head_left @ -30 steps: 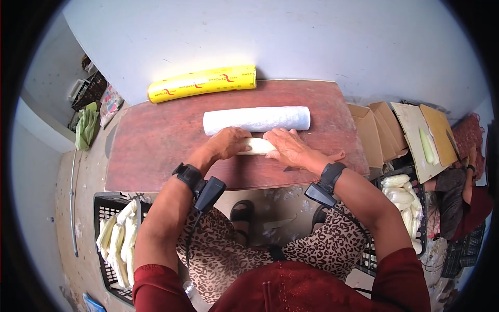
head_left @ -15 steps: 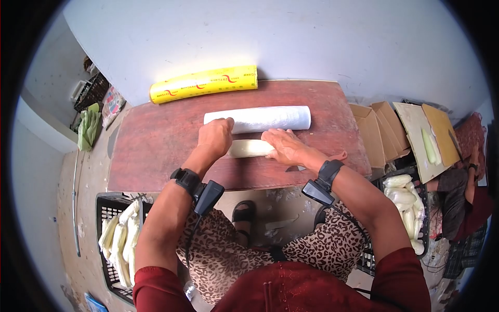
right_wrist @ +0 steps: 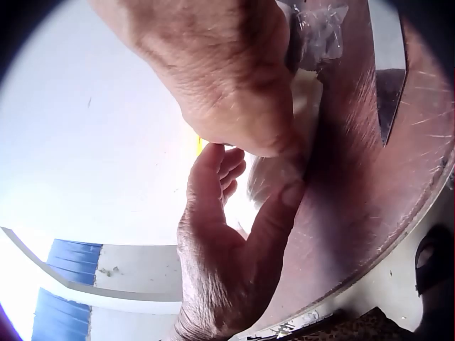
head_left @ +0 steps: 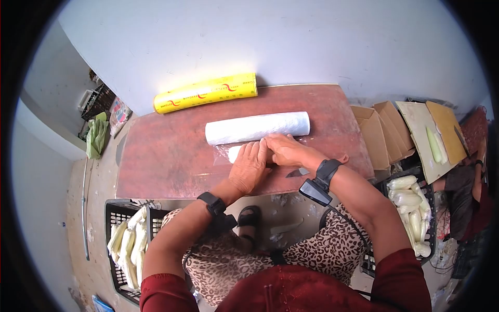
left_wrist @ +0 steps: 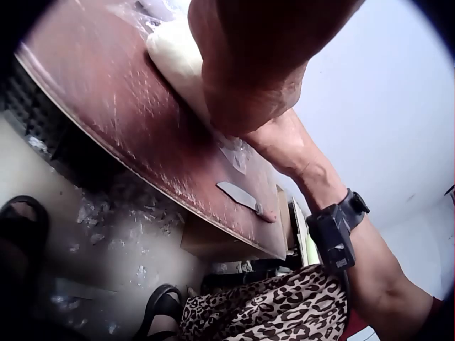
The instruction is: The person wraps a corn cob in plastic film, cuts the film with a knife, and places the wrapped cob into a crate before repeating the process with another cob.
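Note:
A pale, smooth, long vegetable (head_left: 235,154) lies on the reddish wooden table, with clear plastic film (head_left: 220,154) about its left end. My left hand (head_left: 250,167) grips it from above, its thumb and fingers on opposite sides in the right wrist view. Close against it, my right hand (head_left: 287,149) holds the vegetable's right part with curled fingers, hiding much of it. Just beyond both hands is a white roll of film (head_left: 257,128). A knife (left_wrist: 242,195) rests to the right of the hands.
At the table's back lies a yellow printed roll (head_left: 205,93) by the wall. Black crates of pale vegetables stand on the floor at left (head_left: 110,213) and right (head_left: 431,229). Cardboard boxes (head_left: 382,130) are right of the table (head_left: 161,166); another person sits farther right.
My left hand lifted off the vegetable toward the white roll, then came down across the vegetable beside my right hand. Clear film now shows about the vegetable's left end.

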A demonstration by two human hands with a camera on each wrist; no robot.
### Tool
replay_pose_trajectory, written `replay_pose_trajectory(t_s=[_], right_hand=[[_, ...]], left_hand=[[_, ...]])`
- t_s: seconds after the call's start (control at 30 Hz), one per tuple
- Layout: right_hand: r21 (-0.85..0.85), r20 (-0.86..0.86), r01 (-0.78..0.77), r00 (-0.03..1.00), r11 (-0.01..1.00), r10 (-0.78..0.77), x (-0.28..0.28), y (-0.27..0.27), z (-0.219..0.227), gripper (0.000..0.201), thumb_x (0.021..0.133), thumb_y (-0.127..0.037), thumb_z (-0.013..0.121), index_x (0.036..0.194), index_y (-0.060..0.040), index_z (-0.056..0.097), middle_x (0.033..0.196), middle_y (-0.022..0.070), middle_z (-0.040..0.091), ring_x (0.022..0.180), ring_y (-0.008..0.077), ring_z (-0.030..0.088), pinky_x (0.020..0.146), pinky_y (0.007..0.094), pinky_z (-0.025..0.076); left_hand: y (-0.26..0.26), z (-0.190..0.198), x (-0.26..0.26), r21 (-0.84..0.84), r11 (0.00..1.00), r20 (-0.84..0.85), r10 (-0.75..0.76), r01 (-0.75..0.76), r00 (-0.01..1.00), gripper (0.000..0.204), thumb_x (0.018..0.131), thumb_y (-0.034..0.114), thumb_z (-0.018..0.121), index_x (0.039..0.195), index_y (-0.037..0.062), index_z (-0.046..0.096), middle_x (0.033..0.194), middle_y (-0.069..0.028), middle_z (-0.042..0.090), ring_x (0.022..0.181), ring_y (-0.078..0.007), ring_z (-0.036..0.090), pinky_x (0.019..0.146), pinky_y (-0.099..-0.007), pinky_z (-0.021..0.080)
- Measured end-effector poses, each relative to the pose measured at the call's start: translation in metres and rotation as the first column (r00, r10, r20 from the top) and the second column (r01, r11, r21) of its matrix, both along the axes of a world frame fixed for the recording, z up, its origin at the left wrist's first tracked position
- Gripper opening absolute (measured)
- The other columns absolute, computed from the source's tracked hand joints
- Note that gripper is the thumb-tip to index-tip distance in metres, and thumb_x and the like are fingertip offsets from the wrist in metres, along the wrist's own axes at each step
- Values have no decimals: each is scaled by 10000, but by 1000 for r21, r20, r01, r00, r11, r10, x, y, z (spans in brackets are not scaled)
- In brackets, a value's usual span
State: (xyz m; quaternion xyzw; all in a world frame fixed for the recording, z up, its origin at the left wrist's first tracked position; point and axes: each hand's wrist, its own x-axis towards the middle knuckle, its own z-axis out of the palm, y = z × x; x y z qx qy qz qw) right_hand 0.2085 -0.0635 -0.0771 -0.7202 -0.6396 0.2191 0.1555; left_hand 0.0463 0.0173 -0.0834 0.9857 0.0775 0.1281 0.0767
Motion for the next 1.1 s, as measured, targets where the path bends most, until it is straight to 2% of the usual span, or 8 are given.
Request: replay_pose_trajectory(t_s=[0.1, 0.2, 0.23, 0.3, 0.33, 0.53, 0.83, 1.1], right_hand=[[-249, 128, -49, 988, 967, 83, -1, 0, 35, 347, 797, -7, 505, 1140, -30, 555, 1272, 174, 532, 1268, 353, 436, 967, 577, 397], [-97, 24, 36, 999, 995, -34, 13, 13, 37, 287, 771, -17, 589, 1057, -42, 577, 1161, 146, 575, 1182, 332, 494, 889, 516, 422], [106, 80, 53, 995, 993, -62, 14, 13, 36, 280, 767, -36, 614, 1044, -47, 575, 1117, 135, 575, 1141, 320, 505, 872, 490, 414], [491, 167, 52, 974, 870, -152, 16, 14, 31, 276, 757, -75, 664, 1016, -56, 572, 1029, 114, 574, 1060, 297, 527, 838, 436, 399], [577, 229, -6, 961, 817, -155, 23, 19, 22, 343, 748, -194, 723, 1021, -80, 551, 972, 95, 543, 990, 278, 517, 839, 430, 358], [308, 397, 44, 902, 951, -170, 35, 23, 1, 638, 704, -295, 768, 1246, -115, 484, 1104, 73, 532, 1109, 255, 465, 898, 459, 304], [184, 447, 50, 885, 982, -129, 33, 24, 9, 663, 732, -314, 745, 1300, -115, 468, 1122, 111, 536, 1127, 286, 464, 909, 481, 313], [155, 388, 99, 909, 983, -153, 33, 20, 13, 616, 772, -331, 723, 1290, -97, 484, 1164, 136, 534, 1155, 304, 454, 944, 488, 303]], left_hand=[[0, -9, -3, 123, 992, 33, -35, 31, 999, 785, 715, 230, 744, 1326, -78, 358, 1274, -230, 446, 1219, -373, 415, 1066, -451, 310], [-2, -16, -2, 155, 988, 55, -10, 2, 998, 746, 715, 238, 740, 1301, -68, 395, 1268, -220, 448, 1225, -362, 410, 1071, -453, 303], [-3, -18, -1, 151, 988, 69, 5, -15, 998, 732, 717, 241, 738, 1293, -64, 407, 1266, -217, 449, 1228, -359, 408, 1072, -452, 301], [-5, -20, 3, 158, 986, 72, 39, -50, 997, 706, 725, 250, 730, 1287, -44, 419, 1266, -200, 456, 1219, -348, 417, 1070, -451, 300], [-5, -20, 4, 161, 984, 74, 58, -69, 996, 694, 729, 254, 726, 1284, -34, 426, 1266, -192, 460, 1214, -343, 421, 1069, -451, 299], [8, -11, 16, 121, 992, 31, 26, -30, 999, 606, 742, 270, 715, 1238, 12, 480, 1183, -139, 512, 1121, -306, 472, 1007, -443, 340], [9, -5, 20, 205, 976, -38, 84, -75, 996, 610, 739, 380, 713, 1237, 85, 521, 1062, -108, 530, 1010, -271, 495, 866, -402, 376], [17, -1, 15, 170, 985, -78, 52, -38, 996, 516, 726, 432, 711, 1078, 90, 552, 975, -84, 540, 956, -270, 503, 842, -402, 384]])
